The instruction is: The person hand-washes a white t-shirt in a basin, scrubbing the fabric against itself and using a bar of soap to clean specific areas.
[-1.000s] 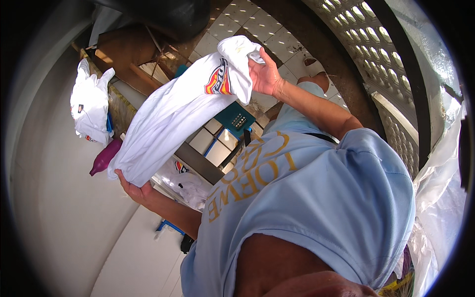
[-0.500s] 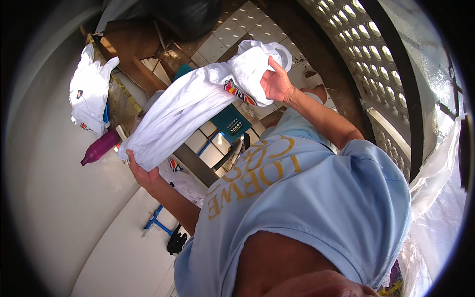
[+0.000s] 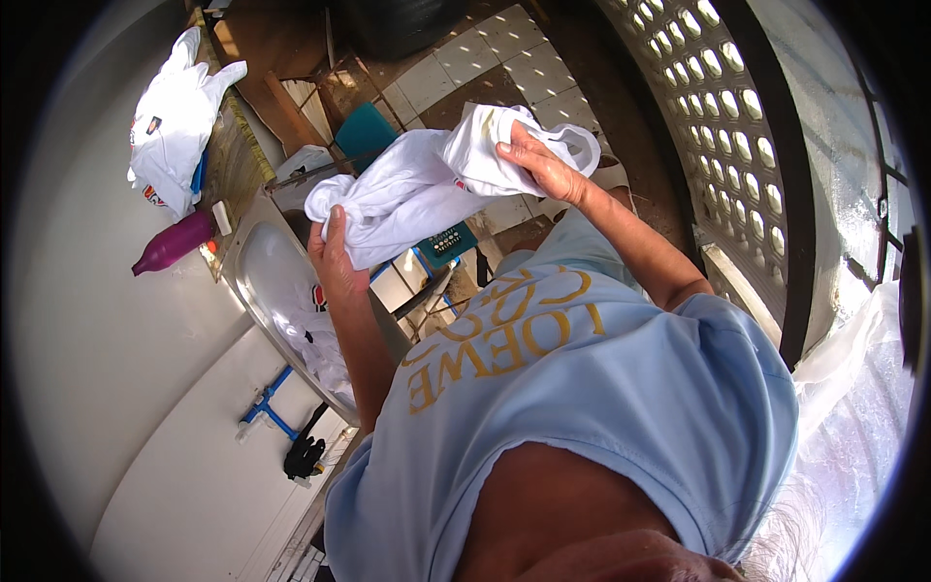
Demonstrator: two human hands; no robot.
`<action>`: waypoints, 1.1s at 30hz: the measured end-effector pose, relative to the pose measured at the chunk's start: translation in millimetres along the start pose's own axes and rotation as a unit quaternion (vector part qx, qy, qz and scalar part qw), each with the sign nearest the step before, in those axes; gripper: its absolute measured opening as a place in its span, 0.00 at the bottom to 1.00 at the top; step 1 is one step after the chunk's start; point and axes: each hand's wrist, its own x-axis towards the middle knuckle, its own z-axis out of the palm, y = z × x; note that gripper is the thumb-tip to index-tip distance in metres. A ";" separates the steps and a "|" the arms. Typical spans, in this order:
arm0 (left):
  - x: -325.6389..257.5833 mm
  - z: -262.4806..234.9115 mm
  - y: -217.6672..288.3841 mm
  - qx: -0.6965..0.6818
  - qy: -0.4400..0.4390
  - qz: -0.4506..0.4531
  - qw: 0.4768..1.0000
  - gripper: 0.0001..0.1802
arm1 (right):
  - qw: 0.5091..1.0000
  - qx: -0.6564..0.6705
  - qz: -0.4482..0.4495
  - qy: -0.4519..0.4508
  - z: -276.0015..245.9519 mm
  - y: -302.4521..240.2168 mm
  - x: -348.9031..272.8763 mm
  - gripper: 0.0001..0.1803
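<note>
A white shirt [image 3: 402, 184] is stretched between my two hands above the floor, its cloth twisted and bunched. My left hand [image 3: 337, 257] grips the gathered end on the left, thumb pressed on the folds. At the other end my right hand [image 3: 546, 170] holds the cloth, with some fingers hidden in it. A loop of the shirt hangs beyond my right wrist. Below my left forearm, more white cloth [image 3: 325, 351] with dark and red marks lies in a sink [image 3: 264, 250].
Another white shirt [image 3: 176, 121] lies at the upper left, near a purple bottle [image 3: 175, 242]. A teal plastic piece [image 3: 367, 131] stands beyond the held shirt. Blue pipes [image 3: 273, 400] run along the wall at lower left. A perforated block wall [image 3: 713, 116] rises on the right.
My left hand has moved up and right, gathering the shirt shorter and into a bunch. The sink is now more exposed. The printed part of the held shirt has mostly turned out of sight.
</note>
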 end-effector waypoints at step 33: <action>-46.1 -11.7 -141.8 -0.188 0.186 -0.047 0.963 0.19 | 0.940 0.192 0.031 0.280 -131.0 -63.2 -15.3 0.32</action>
